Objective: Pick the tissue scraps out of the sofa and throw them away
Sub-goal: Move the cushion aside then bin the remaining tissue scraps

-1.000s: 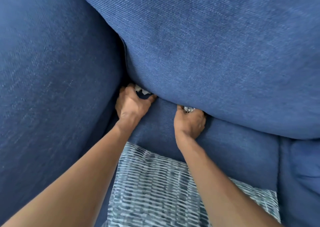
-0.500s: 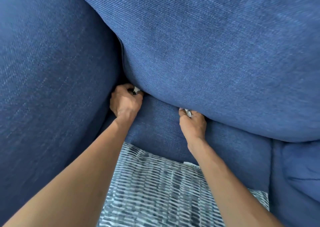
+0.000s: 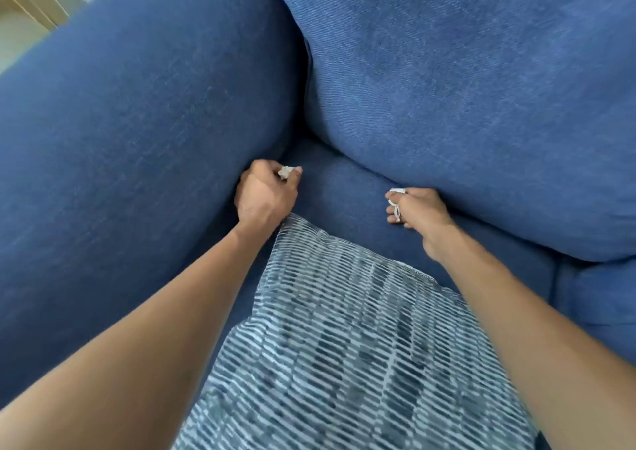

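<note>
A blue denim-weave sofa (image 3: 144,146) filled nearly the whole view, its broad armrest (image 3: 113,174) running along the left and a plump back cushion (image 3: 464,98) bulging over the seat cushion (image 3: 347,195) at the right. A throw pillow (image 3: 344,353) patterned in dark dashes on pale blue lay on the seat in the foreground, one corner near the crease where armrest and seat met. A second seat cushion (image 3: 599,298) adjoined at the far right, parted by a seam.
</note>
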